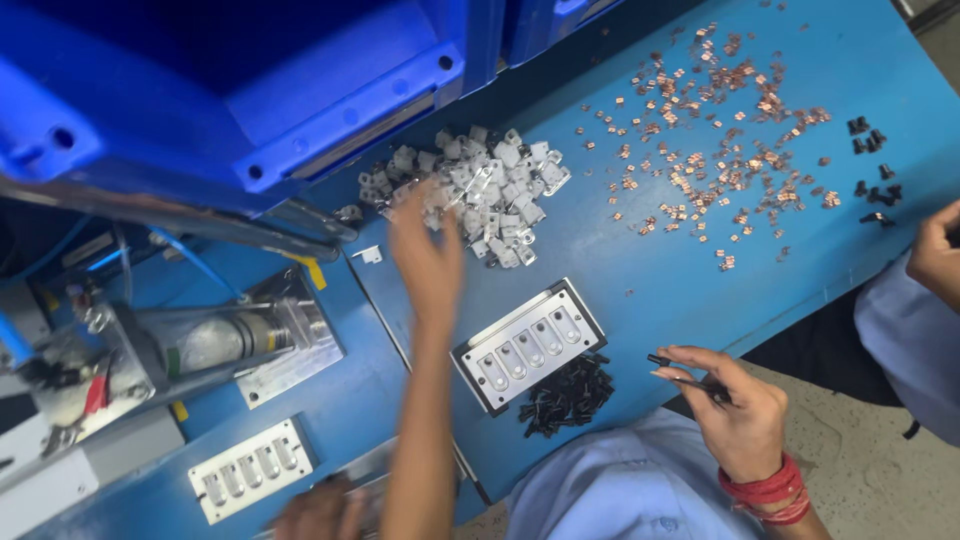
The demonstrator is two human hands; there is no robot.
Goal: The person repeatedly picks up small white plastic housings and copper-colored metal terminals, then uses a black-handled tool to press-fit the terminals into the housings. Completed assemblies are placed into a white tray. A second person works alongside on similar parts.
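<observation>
My left hand (pixel 428 262) is stretched out, blurred by motion, with its fingertips at the near edge of a heap of small white metal pieces (pixel 488 190). Whether it holds a piece I cannot tell. My right hand (pixel 735 408), with red bangles at the wrist, grips a thin black tool (pixel 678 372) pinched between fingers and thumb. Between the two hands lies a metal fixture plate (pixel 530 343) with a row of several slots. A pile of small black parts (pixel 568 396) sits just beside it, close to my light blue shirt.
Copper-coloured bits (pixel 722 130) are scattered over the blue table, with black parts (pixel 872 165) beyond. A second slotted plate (pixel 250 468), a press-like machine (pixel 190 345) and blue bins (pixel 250 80) stand left. Another hand (pixel 318 512) is at the bottom edge, a co-worker's hand (pixel 938 255) at right.
</observation>
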